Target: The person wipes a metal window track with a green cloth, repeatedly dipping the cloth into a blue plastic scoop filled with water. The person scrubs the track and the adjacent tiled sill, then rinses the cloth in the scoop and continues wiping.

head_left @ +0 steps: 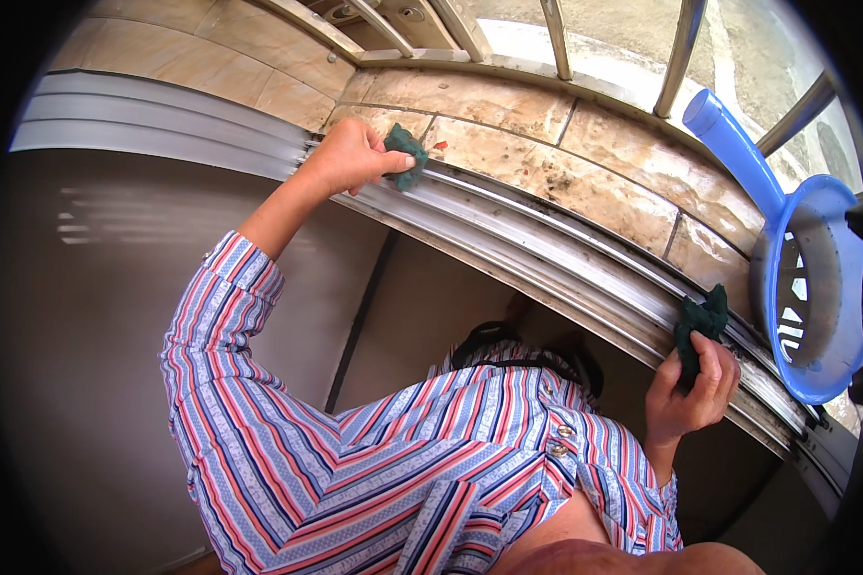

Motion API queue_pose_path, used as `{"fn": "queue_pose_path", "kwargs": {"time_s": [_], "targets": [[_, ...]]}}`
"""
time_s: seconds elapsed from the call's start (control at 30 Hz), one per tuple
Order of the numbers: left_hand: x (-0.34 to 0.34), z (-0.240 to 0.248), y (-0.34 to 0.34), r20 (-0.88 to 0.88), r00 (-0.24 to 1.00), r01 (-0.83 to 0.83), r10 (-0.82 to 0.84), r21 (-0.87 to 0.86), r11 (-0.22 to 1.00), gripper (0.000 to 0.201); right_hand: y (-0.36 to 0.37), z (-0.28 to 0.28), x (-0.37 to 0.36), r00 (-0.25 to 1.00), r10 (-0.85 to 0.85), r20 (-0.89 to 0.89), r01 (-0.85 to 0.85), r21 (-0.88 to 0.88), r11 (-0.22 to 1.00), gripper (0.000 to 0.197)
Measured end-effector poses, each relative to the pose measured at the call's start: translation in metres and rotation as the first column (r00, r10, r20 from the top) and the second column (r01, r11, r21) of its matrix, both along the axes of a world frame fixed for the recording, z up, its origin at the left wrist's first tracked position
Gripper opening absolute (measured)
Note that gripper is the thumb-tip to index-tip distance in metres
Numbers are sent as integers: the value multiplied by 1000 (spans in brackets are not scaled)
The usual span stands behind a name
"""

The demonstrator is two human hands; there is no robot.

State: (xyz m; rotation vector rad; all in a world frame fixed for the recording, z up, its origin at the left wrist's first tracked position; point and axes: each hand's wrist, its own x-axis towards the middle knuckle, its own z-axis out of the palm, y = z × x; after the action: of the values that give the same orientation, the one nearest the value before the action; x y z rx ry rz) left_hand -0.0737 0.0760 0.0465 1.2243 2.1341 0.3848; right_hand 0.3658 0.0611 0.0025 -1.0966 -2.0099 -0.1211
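My left hand (pixel 353 158) pinches a dark green scouring pad (pixel 406 153) at the left end of the metal window track (pixel 537 244), beside the window frame. Toward the right end of the same track, my right hand (pixel 695 388) grips another dark green scouring pad (pixel 702 321), its fingers closed round the lower part. Both pads look crumpled. The track has several parallel grooves, with dark dirt along its far edge. Just right of my right hand, a blue plastic ladle (pixel 820 287) rests tilted, its handle leaning toward the bars.
Beyond the track runs a tiled sill (pixel 585 158), wet and spotted with dirt, with a small red scrap (pixel 440 145) on it. Metal bars (pixel 681 57) stand along its outer side. A window frame rail (pixel 153 115) extends left above a dark panel (pixel 163 335).
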Motion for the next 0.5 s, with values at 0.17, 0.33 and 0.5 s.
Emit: {"fn": "queue_pose_path", "kwargs": {"time_s": [0.17,0.33,0.5], "targets": [[7,-7,4,64,995,-79,81,-35,996,39,2,3,7,1000,29,-3,-29,-37,999,28],[28,-7,-5,-228,973,-27,37,49,998,44,4,4,12,998,53,-24,-54,-39,998,29],[40,-10,-17,-401,916,29,-1,64,998,62,1,2,15,997,74,-29,-75,-23,997,30]]}}
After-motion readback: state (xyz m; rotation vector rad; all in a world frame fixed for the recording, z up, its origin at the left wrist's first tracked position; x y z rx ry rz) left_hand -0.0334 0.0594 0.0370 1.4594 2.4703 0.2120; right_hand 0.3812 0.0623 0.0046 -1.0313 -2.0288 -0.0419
